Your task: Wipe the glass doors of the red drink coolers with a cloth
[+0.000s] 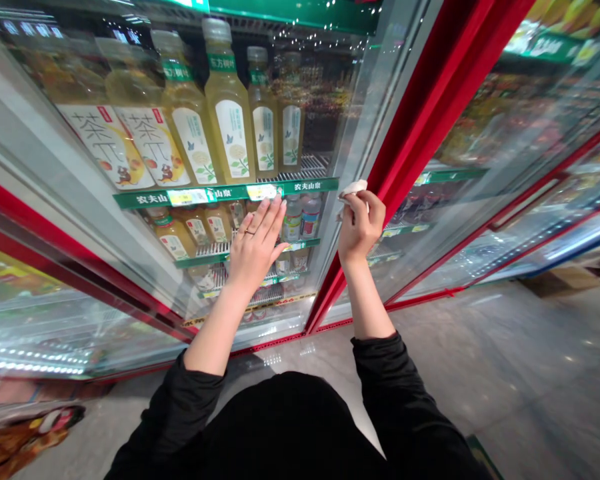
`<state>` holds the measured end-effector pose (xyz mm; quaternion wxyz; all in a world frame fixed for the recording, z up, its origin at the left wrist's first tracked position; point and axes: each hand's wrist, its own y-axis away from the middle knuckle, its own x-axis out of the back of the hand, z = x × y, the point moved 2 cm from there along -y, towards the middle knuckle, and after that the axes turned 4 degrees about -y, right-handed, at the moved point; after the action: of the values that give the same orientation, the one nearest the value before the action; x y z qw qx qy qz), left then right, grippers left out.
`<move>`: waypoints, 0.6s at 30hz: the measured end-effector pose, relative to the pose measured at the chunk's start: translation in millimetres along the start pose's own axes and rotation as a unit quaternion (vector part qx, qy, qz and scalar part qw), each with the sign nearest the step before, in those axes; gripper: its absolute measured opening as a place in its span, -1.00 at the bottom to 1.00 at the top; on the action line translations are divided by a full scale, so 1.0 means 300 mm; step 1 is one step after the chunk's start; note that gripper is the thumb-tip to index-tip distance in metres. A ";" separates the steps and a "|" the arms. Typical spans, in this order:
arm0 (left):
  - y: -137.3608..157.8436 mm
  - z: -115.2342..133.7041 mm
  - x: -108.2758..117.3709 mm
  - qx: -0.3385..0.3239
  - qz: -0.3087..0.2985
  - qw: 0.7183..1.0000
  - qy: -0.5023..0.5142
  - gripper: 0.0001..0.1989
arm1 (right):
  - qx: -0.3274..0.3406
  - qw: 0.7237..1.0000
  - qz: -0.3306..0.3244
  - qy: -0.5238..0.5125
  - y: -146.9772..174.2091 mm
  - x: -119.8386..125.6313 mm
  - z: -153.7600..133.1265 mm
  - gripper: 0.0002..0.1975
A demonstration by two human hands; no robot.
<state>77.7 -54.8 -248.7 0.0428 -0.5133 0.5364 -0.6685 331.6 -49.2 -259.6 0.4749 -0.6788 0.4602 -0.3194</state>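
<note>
My left hand (257,243) lies flat with stretched fingers against the glass door (325,133) of a drinks fridge, a ring on one finger. Behind its fingertips runs a green shelf strip with price tags (263,192). My right hand (361,223) is closed around a crumpled white cloth (354,189) at the door's right side, beside the red frame (405,113). Part of the cloth is hidden by the fingers. Through the glass, tall bottles of yellowish tea (230,113) stand on the upper shelf, left of and above my hands.
More glass fridge doors with red frames continue on the right (460,200) and on the left (40,300). Smaller bottles (173,237) fill the lower shelves. A cardboard box (560,281) sits on the grey tiled floor (520,373) at right. A brown bundle (20,443) lies at lower left.
</note>
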 end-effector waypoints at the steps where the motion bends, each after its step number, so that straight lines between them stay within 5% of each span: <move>1: 0.005 0.000 0.000 0.000 0.003 1.000 -0.003 0.15 | -0.002 1.000 0.000 0.000 0.021 0.005 -0.006 -0.73; 8: 0.034 -0.015 0.008 -0.004 0.005 1.000 -0.009 0.15 | 0.056 0.996 -0.076 -0.001 0.133 -0.039 -0.157 -0.71; 13: 0.032 -0.042 0.029 0.012 0.016 1.000 -0.006 0.11 | 0.078 0.995 -0.060 0.027 0.057 -0.047 -0.117 -0.62; 18: 0.048 -0.062 0.046 0.032 0.024 0.999 -0.006 0.10 | 0.015 0.999 -0.023 0.019 0.146 -0.027 -0.109 -0.63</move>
<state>50.6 -56.8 -249.1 0.0787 -0.5029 0.5262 -0.6811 286.2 -58.7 -289.3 0.4691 -0.6757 0.4484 -0.3498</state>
